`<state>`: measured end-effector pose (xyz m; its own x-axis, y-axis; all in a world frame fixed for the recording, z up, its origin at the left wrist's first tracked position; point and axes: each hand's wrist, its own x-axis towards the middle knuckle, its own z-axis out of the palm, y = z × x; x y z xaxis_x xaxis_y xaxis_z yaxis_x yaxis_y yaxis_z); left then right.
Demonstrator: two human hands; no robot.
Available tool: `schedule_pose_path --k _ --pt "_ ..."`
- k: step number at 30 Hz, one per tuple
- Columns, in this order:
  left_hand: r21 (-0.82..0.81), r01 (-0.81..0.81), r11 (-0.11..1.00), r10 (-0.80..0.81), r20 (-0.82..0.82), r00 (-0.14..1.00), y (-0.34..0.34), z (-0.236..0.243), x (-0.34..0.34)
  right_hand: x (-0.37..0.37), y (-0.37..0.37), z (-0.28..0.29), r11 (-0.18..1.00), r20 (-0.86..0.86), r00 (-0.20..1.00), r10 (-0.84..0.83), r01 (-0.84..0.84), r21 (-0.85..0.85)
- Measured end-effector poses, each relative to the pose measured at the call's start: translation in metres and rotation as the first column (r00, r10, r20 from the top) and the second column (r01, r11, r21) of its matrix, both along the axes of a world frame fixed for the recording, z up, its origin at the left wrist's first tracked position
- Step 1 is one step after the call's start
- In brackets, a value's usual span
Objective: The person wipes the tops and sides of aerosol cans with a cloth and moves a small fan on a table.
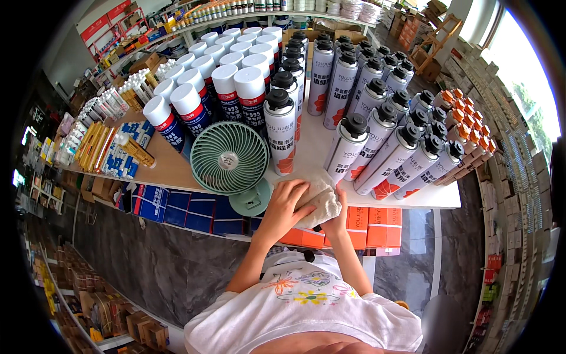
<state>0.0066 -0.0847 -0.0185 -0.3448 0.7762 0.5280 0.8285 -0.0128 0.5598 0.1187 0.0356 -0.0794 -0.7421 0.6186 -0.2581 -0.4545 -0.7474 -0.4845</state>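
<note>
A crumpled off-white cloth (319, 199) is bunched between my two hands at the front edge of the table. My left hand (287, 206) grips its left side, thumb and fingers pressed onto the folds. On the opposite side, my right hand (336, 217) is closed on the cloth's edge, its fingers partly hidden. Below the cloth a small dark bit shows; I cannot make out what it is. Just beyond my left hand stands a white spray can with a black cap (280, 133). Another black-capped can (346, 147) is close behind the cloth on the right.
A green desk fan (230, 158) stands left of my hands. Behind it are rows of white-capped cans (224, 79); orange-tipped cans (469, 121) crowd the right end. Yellow tubes (94, 144) lie far left. Under the tabletop (436, 197) sit orange boxes (383, 227) and blue boxes (177, 207).
</note>
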Motion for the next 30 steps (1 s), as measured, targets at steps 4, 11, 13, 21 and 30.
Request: schedule_pose_path --k 4,11,13,21,30 --pt "-0.054 0.085 0.995 -0.087 -0.023 0.996 -0.002 -0.002 0.001 0.002 -0.002 -0.008 1.000 0.012 1.000 0.021 -0.021 -0.023" --pt "-0.034 0.236 0.971 -0.225 0.198 0.954 -0.004 -0.007 0.014 0.000 0.002 -0.014 0.988 -0.101 0.992 0.071 -0.083 -0.127" --pt "-0.065 0.263 0.963 -0.246 0.198 0.949 -0.009 -0.008 0.013 0.000 0.001 -0.010 0.979 -0.112 0.989 0.099 -0.116 -0.166" --pt "0.108 0.326 0.939 -0.341 0.418 0.842 -0.026 0.034 -0.012 0.003 -0.003 -0.008 0.909 0.195 0.979 0.064 -0.138 0.393" --pt "0.005 0.287 0.958 -0.232 0.603 0.763 0.031 0.007 -0.080 0.024 0.007 -0.010 0.945 -0.352 0.890 0.289 -0.324 -0.044"
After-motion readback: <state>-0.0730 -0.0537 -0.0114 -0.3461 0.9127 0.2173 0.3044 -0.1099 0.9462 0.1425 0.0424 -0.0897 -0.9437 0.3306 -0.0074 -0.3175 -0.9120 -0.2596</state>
